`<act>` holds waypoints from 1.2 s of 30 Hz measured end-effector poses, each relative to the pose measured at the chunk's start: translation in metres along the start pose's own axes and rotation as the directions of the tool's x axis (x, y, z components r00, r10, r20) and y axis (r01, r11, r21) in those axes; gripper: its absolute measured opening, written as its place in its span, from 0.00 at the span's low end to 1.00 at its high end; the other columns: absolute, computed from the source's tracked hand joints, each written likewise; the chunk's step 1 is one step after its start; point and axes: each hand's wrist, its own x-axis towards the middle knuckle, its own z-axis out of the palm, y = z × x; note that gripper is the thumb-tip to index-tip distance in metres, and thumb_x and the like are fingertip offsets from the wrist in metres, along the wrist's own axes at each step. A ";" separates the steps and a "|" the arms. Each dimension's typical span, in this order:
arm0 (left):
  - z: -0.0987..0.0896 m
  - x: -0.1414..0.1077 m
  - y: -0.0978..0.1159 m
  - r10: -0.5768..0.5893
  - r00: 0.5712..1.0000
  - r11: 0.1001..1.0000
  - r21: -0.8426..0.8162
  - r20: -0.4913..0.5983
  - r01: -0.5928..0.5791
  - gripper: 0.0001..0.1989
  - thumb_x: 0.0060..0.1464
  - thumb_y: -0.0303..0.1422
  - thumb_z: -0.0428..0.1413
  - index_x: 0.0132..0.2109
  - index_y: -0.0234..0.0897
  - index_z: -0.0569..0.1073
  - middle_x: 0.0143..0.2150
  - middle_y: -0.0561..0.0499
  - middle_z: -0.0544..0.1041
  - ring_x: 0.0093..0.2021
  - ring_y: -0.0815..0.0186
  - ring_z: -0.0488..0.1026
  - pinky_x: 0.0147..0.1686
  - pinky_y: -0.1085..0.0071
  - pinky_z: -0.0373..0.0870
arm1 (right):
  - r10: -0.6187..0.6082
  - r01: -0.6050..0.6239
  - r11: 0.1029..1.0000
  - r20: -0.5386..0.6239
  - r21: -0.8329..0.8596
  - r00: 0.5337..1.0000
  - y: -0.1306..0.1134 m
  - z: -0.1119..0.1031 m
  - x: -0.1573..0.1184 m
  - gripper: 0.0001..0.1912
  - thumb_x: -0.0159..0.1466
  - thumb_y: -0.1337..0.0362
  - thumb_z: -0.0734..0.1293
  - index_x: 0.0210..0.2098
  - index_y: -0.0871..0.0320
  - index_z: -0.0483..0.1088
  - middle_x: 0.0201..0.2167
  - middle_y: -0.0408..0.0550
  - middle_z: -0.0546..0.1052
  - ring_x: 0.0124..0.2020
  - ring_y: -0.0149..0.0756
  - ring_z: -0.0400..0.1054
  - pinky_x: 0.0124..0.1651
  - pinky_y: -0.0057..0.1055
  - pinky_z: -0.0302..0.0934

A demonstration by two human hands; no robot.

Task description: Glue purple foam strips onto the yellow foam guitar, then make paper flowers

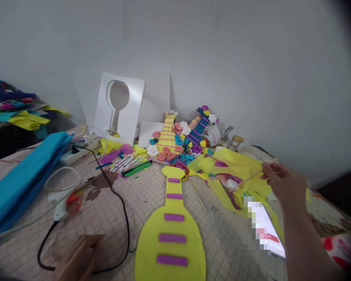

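Note:
A thin wooden stick [248, 178] is pinched between the fingertips of my right hand [286, 187], raised over the right side of the table. It slants down to the left above yellow paper sheets [235, 158]. My left hand [80, 257] rests low on the left by a black cable [124, 207], its fingers loosely stretched and nothing seen in them. Between my hands lies a yellow lute-shaped cutout [169, 226], with several purple strips [172, 238] across its neck and body. Its lower end runs out of view.
A glue gun [60, 207] with orange parts lies left, beside blue folded paper [26, 175]. A phone [266, 228] sits near my right forearm. Behind are markers [127, 162], a green cutter [137, 168], another stick [197, 195], flower-decorated paper models [167, 136] and a white board [134, 105].

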 end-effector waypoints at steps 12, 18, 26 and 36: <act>0.012 0.088 0.085 0.131 0.965 0.958 -0.281 0.227 -0.064 0.10 0.57 0.33 0.47 0.45 0.40 0.69 0.44 0.47 0.73 0.46 0.66 0.70 0.45 0.74 0.69 | -0.276 -0.321 0.722 0.681 0.613 0.679 -0.060 0.069 -0.125 0.13 0.58 0.53 0.64 0.33 0.58 0.66 0.24 0.45 0.74 0.17 0.30 0.68 0.16 0.23 0.54; 0.032 0.132 0.147 0.277 0.794 0.875 -0.484 0.541 0.026 0.16 0.61 0.34 0.40 0.54 0.43 0.63 0.46 0.49 0.74 0.45 0.67 0.71 0.46 0.72 0.66 | -0.340 -0.446 0.632 0.744 0.634 0.576 -0.072 0.091 -0.158 0.13 0.59 0.53 0.63 0.32 0.58 0.66 0.22 0.42 0.73 0.17 0.28 0.68 0.16 0.22 0.55; 0.063 0.167 0.163 0.261 0.772 0.950 -0.297 0.580 -0.099 0.16 0.61 0.36 0.39 0.35 0.37 0.70 0.33 0.48 0.76 0.34 0.65 0.73 0.33 0.74 0.65 | -0.267 -0.474 0.595 0.716 0.649 0.646 -0.062 0.109 -0.150 0.13 0.54 0.55 0.68 0.29 0.60 0.70 0.17 0.40 0.69 0.13 0.26 0.63 0.15 0.22 0.52; 0.112 0.196 0.151 0.238 0.788 0.961 -0.021 0.568 -0.275 0.20 0.61 0.40 0.39 0.34 0.35 0.72 0.29 0.46 0.77 0.30 0.62 0.74 0.26 0.73 0.63 | 0.142 -0.536 0.394 0.526 0.747 0.838 -0.007 0.125 -0.111 0.12 0.49 0.56 0.72 0.25 0.60 0.71 0.16 0.37 0.67 0.14 0.22 0.57 0.15 0.21 0.49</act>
